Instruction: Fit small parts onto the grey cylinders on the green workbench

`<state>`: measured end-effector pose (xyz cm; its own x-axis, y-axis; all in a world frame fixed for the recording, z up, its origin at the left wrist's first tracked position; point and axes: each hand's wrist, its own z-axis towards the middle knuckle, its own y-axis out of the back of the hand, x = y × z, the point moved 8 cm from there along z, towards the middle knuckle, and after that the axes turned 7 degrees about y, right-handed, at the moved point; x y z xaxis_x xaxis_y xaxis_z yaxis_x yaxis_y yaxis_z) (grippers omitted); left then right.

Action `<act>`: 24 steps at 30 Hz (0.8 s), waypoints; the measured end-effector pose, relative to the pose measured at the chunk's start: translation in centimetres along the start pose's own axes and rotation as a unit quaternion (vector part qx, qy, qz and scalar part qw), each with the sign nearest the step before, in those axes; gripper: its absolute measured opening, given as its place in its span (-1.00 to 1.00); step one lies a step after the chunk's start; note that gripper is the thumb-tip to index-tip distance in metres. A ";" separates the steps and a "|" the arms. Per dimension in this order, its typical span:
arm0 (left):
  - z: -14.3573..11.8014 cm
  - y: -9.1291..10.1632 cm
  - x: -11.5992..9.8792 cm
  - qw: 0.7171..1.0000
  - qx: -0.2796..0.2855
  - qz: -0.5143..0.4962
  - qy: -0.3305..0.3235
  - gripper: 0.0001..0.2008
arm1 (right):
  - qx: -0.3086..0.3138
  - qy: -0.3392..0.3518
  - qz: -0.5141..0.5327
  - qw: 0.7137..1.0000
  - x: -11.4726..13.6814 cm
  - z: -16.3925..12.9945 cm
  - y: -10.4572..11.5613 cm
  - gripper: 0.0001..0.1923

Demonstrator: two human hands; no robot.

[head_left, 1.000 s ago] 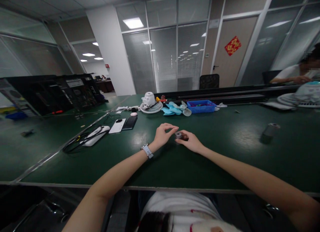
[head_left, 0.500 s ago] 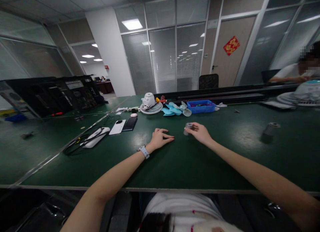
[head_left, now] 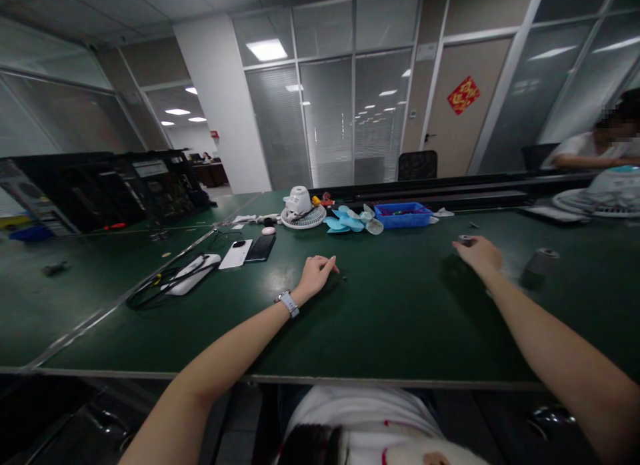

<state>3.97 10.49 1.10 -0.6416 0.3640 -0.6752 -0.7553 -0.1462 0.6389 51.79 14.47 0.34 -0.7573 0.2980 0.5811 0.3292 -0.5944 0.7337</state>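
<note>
My right hand (head_left: 479,253) is out to the right over the green table (head_left: 390,318), its fingers closed on a small grey cylindrical part (head_left: 465,239). A similar grey cylinder (head_left: 539,261) stands on the table a little further right. My left hand (head_left: 315,274), with a watch on the wrist, rests on the table near the middle, fingers loosely curled, its fingertips by a tiny dark piece (head_left: 345,275); it holds nothing that I can see.
At the back stand a white fan base with grille (head_left: 300,208), light blue fan blades (head_left: 350,219) and a blue tray (head_left: 403,213). Two phones (head_left: 247,250) and a white device with cables (head_left: 185,273) lie left. Another person (head_left: 595,148) sits far right.
My right hand has carried the small grey part from beside my left hand to the right side of the table. My left hand dropped to the table and stayed there.
</note>
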 end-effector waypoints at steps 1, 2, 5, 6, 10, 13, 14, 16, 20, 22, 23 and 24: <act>0.0 0.1 0.0 1.000 -0.004 0.000 0.004 -0.51 | 0.000 -0.008 0.009 1.000 -0.3 0.0 -0.1 -0.59; 0.0 0.1 0.1 1.000 -0.007 0.002 0.008 -0.52 | 0.002 -0.013 0.020 1.000 -0.5 0.0 -0.2 -0.60; 0.0 0.2 0.3 1.000 -0.010 0.008 0.020 -0.53 | 0.014 -0.040 0.037 0.998 -0.6 -0.3 -0.6 -0.54; 0.0 0.2 0.4 1.000 -0.010 0.006 0.020 -0.54 | -0.001 -0.048 0.029 0.998 -0.3 -0.6 -0.3 -0.46; 0.0 0.6 1.0 0.998 -0.038 -0.012 0.041 -0.59 | -0.124 0.069 -0.030 0.989 4.9 -2.9 1.6 -0.30; 0.0 1.0 1.4 0.995 -0.062 -0.019 0.071 -0.67 | -0.052 0.312 0.020 0.948 12.5 -7.6 0.1 -0.52; 0.0 1.0 1.5 0.995 -0.063 -0.017 0.077 -0.68 | 0.005 0.395 0.049 0.917 15.0 -10.1 -0.8 -0.57; 0.0 1.0 1.6 0.994 -0.064 -0.009 0.084 -0.69 | 0.122 0.526 0.087 0.837 18.9 -15.9 -2.6 -0.61; 0.1 0.8 1.6 0.995 -0.058 0.012 0.076 -0.65 | 0.237 0.624 0.086 0.739 22.2 -24.4 -4.8 -0.57; 0.2 0.6 1.5 0.997 -0.052 0.025 0.059 -0.62 | 0.258 0.638 0.081 0.721 22.5 -26.2 -5.4 -0.57; 0.2 0.5 1.5 0.997 -0.048 0.030 0.049 -0.61 | 0.265 0.643 0.077 0.715 22.6 -26.5 -5.7 -0.58; 0.3 0.3 1.5 0.998 -0.042 0.035 0.041 -0.60 | 0.269 0.645 0.072 0.712 22.5 -26.6 -5.9 -0.58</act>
<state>2.82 11.21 0.42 -0.6997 0.2739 -0.6599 -0.7143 -0.2468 0.6549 17.75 4.80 -0.27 -0.4670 -0.8770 0.1127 0.3619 -0.0733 0.9293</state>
